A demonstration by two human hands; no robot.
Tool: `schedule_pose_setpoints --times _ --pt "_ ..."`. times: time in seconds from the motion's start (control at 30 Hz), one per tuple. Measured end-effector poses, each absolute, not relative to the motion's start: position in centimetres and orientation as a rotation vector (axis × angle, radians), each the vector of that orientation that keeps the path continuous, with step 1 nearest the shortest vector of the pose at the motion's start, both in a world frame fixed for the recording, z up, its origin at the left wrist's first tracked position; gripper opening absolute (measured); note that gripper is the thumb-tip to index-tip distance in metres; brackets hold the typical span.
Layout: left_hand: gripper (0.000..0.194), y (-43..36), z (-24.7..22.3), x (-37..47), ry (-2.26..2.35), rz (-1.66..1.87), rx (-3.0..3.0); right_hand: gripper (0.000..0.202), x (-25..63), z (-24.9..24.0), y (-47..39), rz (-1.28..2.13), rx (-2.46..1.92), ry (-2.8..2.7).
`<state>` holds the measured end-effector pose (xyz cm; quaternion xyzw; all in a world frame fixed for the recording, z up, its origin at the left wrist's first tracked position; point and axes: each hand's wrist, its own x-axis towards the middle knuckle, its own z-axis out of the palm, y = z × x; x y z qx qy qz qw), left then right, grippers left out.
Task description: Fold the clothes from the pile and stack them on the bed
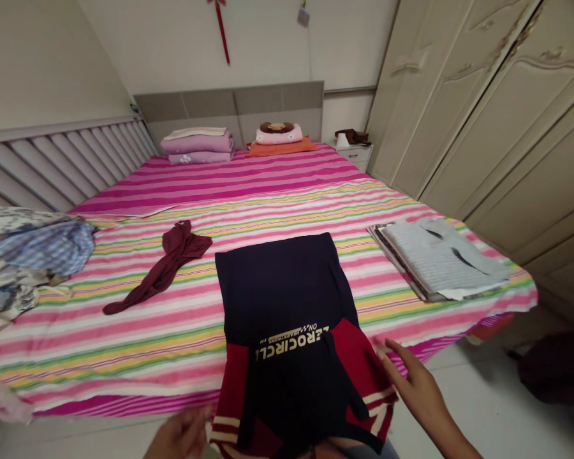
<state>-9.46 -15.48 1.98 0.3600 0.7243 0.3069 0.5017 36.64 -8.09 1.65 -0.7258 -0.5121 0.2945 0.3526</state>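
A dark navy T-shirt (287,287) with red sleeves and pale lettering lies front up on the bed's near edge. Its collar end faces me and hangs over the edge. Just off the striped cuff of the sleeve on the left is my left hand (182,435), blurred, its fingers bent; whether they touch the cloth I cannot tell. On the other side, my right hand (414,379) hovers beside the red sleeve (358,357), fingers apart and holding nothing.
The bed has a striped sheet (138,347). A crumpled maroon garment (165,264) lies left of the shirt, with heaped clothes (33,255) farther left. Folded clothes (440,258) are stacked at right. Folded bedding (198,145) sits near the headboard (196,111); wardrobes (497,127) line the right.
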Motion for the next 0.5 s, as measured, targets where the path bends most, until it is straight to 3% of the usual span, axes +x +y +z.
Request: schedule_pose_setpoints --times 0.07,0.17,0.33,0.5 --pt "0.018 -12.0 4.0 -8.7 1.898 0.925 1.044 0.054 34.5 2.7 -6.5 0.594 -1.778 -1.573" --pt "0.032 -7.1 5.2 -3.9 1.798 1.101 1.385 0.053 30.1 3.8 -4.0 0.451 -1.558 -2.039" --pt "0.046 -1.6 3.4 3.5 1.455 0.580 2.068 0.052 25.9 2.6 0.3 0.276 -1.280 -2.547" --pt "0.047 4.4 3.1 0.4 1.724 0.475 2.148 0.051 28.9 1.4 7.0 0.201 -1.554 -2.445"
